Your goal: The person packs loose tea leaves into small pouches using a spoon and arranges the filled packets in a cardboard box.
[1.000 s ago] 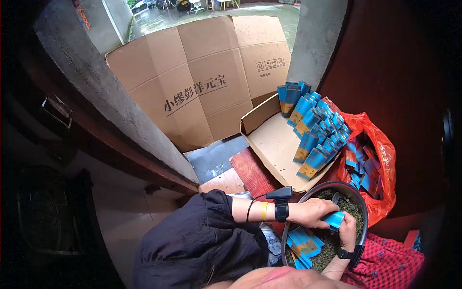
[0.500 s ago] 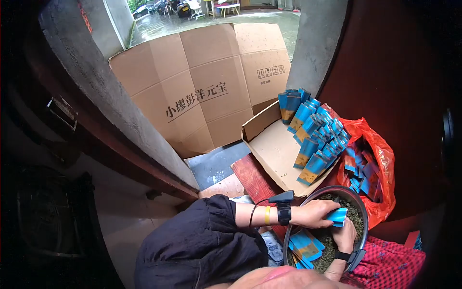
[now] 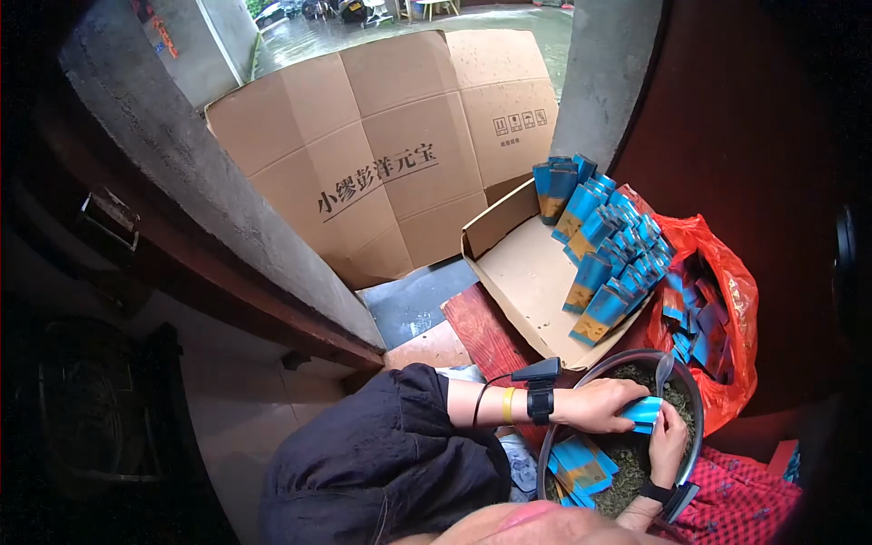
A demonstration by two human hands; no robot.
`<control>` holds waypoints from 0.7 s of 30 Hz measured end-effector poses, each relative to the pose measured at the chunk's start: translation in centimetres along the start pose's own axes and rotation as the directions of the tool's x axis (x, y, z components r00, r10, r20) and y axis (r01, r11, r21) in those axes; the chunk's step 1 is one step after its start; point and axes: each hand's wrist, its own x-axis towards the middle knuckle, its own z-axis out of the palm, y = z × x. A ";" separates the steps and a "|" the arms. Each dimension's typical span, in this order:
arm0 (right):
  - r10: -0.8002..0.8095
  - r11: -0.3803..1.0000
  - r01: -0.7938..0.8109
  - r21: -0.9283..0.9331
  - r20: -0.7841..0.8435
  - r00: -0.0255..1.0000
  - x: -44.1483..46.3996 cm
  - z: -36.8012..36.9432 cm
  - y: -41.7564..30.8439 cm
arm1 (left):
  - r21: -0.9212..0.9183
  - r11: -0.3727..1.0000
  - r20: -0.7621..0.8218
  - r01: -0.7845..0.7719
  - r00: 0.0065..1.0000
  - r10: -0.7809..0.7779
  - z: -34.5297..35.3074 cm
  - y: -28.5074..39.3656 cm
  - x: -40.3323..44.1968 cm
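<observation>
Over a round metal basin [image 3: 545, 445] of dried, crumbled green leaves [image 3: 627, 486], both hands are on one small blue packet [image 3: 643, 411]. My left hand [image 3: 601, 404] grips it from the left, fingers curled over it. At its right side my right hand [image 3: 669, 443] pinches the packet. A clear spoon [image 3: 665, 371] stands in the leaves by the basin's far rim. Several flat blue and gold packets [image 3: 579, 465] lie fanned on the leaves at the left of the basin.
Beyond the basin, an open cardboard tray [image 3: 527, 277] holds rows of filled blue packets [image 3: 604, 309]. A red plastic bag [image 3: 740, 309] with more packets stands to its right. A large cardboard sheet [image 3: 391, 136] leans across the doorway. Red checked cloth [image 3: 736, 495] lies at lower right.
My right hand has risen from low in the basin to the packet's right side. The spoon, hidden behind the hands half a second ago, now shows upright near the far rim.
</observation>
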 end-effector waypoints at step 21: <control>0.000 0.996 0.013 0.090 -0.133 0.991 0.0 -0.6 1.0 | 0.032 0.998 -0.041 0.058 0.998 -0.056 1.2 -2.2 0.3</control>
